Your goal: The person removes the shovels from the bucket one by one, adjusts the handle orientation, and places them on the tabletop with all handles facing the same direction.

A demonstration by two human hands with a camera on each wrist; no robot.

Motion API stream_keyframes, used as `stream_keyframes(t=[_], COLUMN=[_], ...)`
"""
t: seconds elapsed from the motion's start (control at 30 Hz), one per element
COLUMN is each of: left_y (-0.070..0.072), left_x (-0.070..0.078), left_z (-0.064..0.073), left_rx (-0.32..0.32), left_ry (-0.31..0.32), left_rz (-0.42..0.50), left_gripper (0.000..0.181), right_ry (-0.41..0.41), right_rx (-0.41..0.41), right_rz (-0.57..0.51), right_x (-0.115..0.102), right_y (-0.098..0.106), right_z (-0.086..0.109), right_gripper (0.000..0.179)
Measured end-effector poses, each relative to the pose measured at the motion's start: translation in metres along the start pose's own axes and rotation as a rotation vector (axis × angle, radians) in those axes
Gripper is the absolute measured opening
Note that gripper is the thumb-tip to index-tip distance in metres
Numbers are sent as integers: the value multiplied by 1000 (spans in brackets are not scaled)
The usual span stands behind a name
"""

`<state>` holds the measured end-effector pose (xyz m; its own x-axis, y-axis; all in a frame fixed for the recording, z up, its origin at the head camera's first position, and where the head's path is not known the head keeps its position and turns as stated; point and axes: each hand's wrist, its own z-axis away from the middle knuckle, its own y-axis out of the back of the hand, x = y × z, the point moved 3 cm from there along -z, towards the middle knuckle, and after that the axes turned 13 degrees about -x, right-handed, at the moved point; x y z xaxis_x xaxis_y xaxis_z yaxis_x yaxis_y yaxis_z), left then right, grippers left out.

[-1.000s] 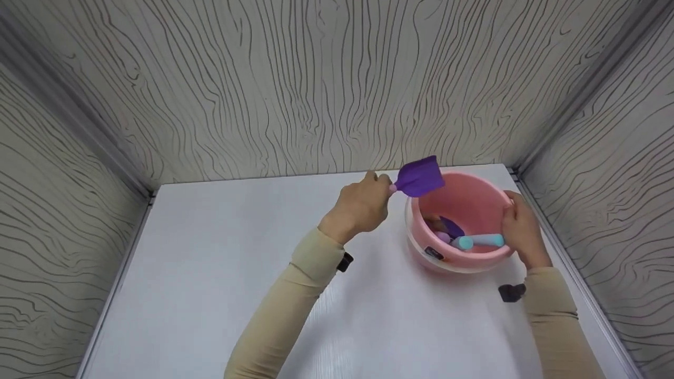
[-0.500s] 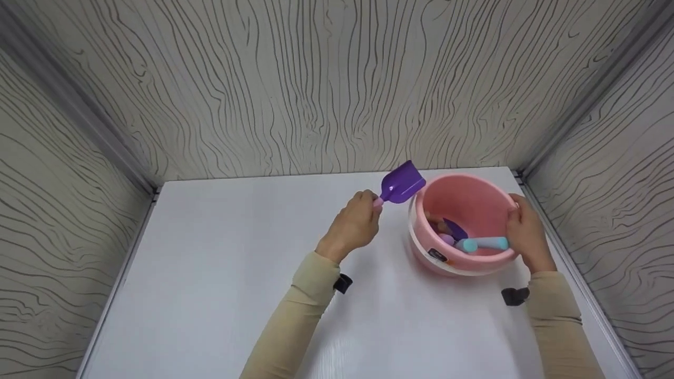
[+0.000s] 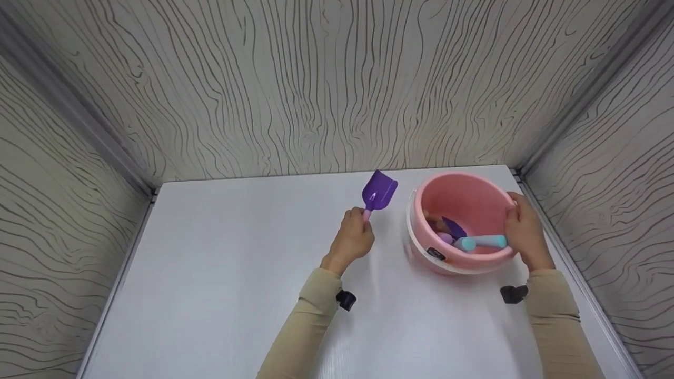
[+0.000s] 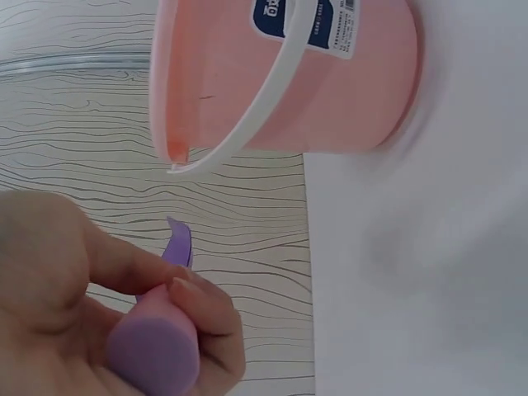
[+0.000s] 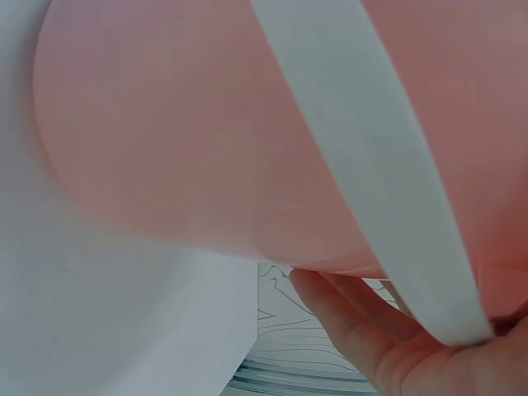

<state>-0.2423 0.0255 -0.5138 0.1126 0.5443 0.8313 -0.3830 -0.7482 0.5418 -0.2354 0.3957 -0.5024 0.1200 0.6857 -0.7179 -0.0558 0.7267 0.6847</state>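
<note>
My left hand (image 3: 352, 236) grips the pink handle of a small toy shovel (image 3: 379, 190) with a purple blade. The blade points away from me, to the left of the bucket and apart from it. In the left wrist view, the rounded lilac handle end (image 4: 155, 355) shows between thumb and fingers. A pink bucket (image 3: 476, 197) with a white carrying handle (image 5: 375, 165) is at the right of the table. My right hand (image 3: 526, 231) holds the bucket's right rim, its fingers against the outer wall in the right wrist view.
Inside the bucket lie a purple-bladed piece (image 3: 454, 227), a teal-tipped pale handle (image 3: 487, 241) and other partly hidden things. The white table (image 3: 221, 273) is enclosed by wood-patterned panels (image 3: 316, 95) at the back and both sides, with the right panel close to my right hand.
My left hand has drawn the shovel left and toward me, away from over the bucket's rim, and its blade has turned to point farther back. My right hand stays at the rim.
</note>
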Motion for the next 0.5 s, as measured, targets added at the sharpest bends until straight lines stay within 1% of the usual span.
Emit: stream_keyframes(t=[0.1,0.2,0.33,0.43,0.5], left_y=[-8,-18,-35,-48,-56], left_x=[-6,-15,-28,-35,-38], left_z=[-2,-4,-5,-4,-3], left_rx=[6,-1,1,26,53], left_ry=[-6,6,43,70,87], left_rz=[50,148,271,320,336], left_gripper=[31,31,30,27,25], right_ry=[-2,4,8,4,2], right_rx=[4,7,0,-8,-9], right_rz=[-11,-21,-33,-35,-33], right_x=[-1,-1,-1,0,-1], right_y=[1,1,0,-1,-1], right_z=[0,1,2,2,1], right_gripper=[53,53,54,54,54])
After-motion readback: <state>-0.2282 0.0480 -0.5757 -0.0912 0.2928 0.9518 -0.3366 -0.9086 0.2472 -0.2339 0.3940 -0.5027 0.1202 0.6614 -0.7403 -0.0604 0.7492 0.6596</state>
